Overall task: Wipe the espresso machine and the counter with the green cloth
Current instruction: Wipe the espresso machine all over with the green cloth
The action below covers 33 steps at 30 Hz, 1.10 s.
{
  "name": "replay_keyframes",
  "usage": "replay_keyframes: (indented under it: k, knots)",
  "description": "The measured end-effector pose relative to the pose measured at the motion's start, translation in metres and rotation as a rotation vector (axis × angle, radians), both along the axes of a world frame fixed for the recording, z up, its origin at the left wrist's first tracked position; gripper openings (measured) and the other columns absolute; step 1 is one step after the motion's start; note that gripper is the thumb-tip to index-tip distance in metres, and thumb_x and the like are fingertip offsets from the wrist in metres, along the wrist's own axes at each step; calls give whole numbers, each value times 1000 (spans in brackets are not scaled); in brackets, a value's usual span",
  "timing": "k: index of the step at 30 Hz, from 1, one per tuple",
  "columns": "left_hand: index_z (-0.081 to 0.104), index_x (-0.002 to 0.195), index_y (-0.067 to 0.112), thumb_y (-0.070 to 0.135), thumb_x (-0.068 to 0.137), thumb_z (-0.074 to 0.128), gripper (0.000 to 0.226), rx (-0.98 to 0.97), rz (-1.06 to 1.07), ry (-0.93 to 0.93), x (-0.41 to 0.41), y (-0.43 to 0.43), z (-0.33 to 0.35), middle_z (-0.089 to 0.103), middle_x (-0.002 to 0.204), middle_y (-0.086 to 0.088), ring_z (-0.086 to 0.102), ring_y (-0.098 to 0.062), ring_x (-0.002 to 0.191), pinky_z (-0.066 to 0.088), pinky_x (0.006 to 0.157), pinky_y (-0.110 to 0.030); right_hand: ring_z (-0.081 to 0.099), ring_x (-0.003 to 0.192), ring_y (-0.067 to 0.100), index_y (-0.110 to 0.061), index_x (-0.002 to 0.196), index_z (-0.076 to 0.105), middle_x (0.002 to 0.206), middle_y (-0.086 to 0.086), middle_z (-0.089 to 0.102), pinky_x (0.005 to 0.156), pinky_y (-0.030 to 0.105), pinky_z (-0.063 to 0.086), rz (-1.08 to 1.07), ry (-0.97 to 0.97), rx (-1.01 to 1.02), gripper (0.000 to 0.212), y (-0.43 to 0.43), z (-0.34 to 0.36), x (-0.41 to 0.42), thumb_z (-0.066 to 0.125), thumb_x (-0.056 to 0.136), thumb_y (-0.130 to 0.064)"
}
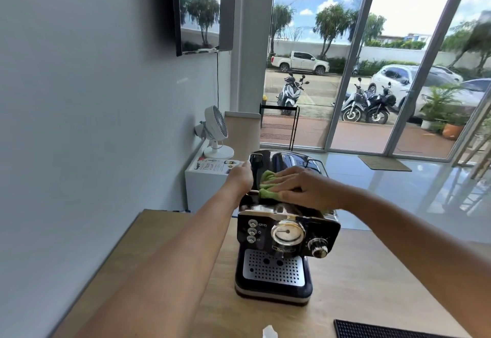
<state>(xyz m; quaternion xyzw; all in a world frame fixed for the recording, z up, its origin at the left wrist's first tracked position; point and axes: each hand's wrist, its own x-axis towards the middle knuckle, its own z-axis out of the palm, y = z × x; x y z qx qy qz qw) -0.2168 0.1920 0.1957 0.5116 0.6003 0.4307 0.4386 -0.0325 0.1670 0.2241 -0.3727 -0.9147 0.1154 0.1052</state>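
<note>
Fingers of the right hand lie straight and flat, pressing down and grasping nothing. The table carries the machine. The left hand rests against the machine's top left edge, likely to steady it; whether its fingers curl I cannot tell. The cloth sits bunched on the machine's top under the right fingers.

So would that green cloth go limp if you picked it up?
Probably floppy: the green cloth bunches into soft folds under the right hand pressing it on the espresso machine. Likely light too, and it may slide easily on that shiny top.
</note>
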Motion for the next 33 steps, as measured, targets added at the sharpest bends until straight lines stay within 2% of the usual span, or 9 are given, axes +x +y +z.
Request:
replay_keyframes:
  k: [2,5,8,12,15,18,23,28,33]
  knots:
    - [42,139,1,26,106,22,46,-6,-6,3,-1,2,-3,39,148,-15,38,-25,131,28,105,-31,38,112,-30,-24,124,66,127,-23,55,101,1,25,-34,72,20,29,17,4,10,61,96,-20]
    - [58,105,7,26,105,23,40,-22,-16,18,-3,10,-10,55,115,-9,41,-19,104,29,89,-28,50,124,1,-30,124,67,133,-15,59,109,29,38,-270,94,135,30,60,-6,8,57,96,-24]
    - [39,72,22,22,104,23,36,-44,12,35,-3,7,-7,43,87,3,34,-15,98,26,84,-27,50,123,29,-18,118,71,127,1,66,104,39,40,-532,140,165,33,90,-12,-12,48,95,-12]
    - [57,110,10,28,103,25,38,-27,-28,41,-4,8,-8,50,110,0,43,-17,102,28,87,-28,60,113,29,-12,103,76,120,6,70,101,31,39,-667,382,152,35,117,11,-45,44,92,-4]
    - [59,119,8,30,104,27,42,-1,-47,108,-4,10,-7,58,120,-3,52,-20,108,38,94,-32,61,106,23,-16,83,75,116,1,72,99,30,38,-494,120,65,24,143,16,-73,54,93,-21]
    - [58,118,3,25,103,27,41,11,-62,131,-3,11,-7,61,119,-16,56,-24,107,43,100,-44,50,86,19,-12,72,64,91,8,60,81,34,38,-442,-169,-111,33,160,10,-91,60,92,-39]
    - [54,130,10,32,103,26,45,-18,-23,42,-3,13,-9,52,137,-8,46,-24,125,33,108,-35,57,113,30,3,119,64,127,20,61,89,30,41,-498,-140,-227,43,163,13,-67,44,102,-31]
    - [41,143,7,30,105,24,48,-4,7,51,-3,13,-10,39,150,-10,35,-24,137,26,109,-32,54,122,33,10,123,57,135,26,54,94,31,42,-709,-211,-154,36,162,6,-37,35,102,-9]
    - [42,141,4,26,105,23,46,4,0,88,-1,13,-12,39,149,-12,37,-24,134,26,110,-33,49,126,32,6,132,54,139,23,52,94,27,36,-542,-125,-211,42,150,11,-63,30,107,-18]
